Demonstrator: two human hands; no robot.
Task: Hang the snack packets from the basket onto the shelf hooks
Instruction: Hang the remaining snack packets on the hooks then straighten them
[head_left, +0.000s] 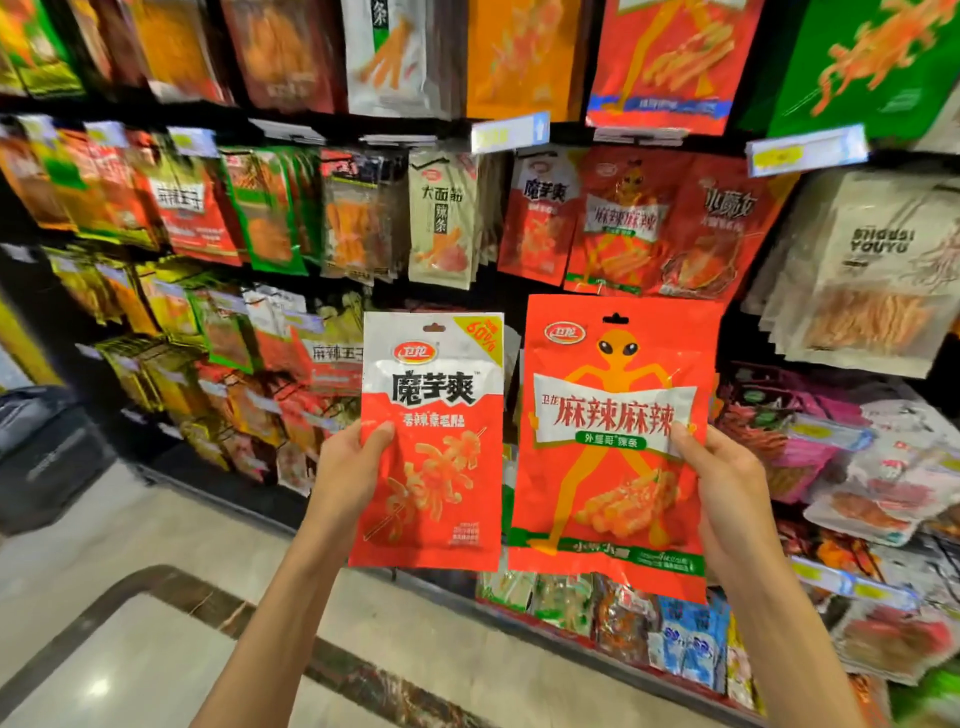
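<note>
My left hand (347, 470) grips a white-and-red snack packet (431, 467) by its left edge, thumb on the front. My right hand (727, 483) grips a larger red packet with an orange alien figure (613, 493) by its right edge. Both packets are held upright side by side in front of the shelf, hang holes at the top. On the hooks directly behind hang matching packets: a white-and-red one (540, 218) and a red alien one (618, 223). The basket is not in view.
Rows of hanging snack packets fill the shelf wall (260, 218), with price tags (511, 132) on the hook ends. Grey squid packets (872, 270) hang at right. Low trays of small packets (675, 639) sit below. A dark bin (47, 457) stands at left on the tiled floor.
</note>
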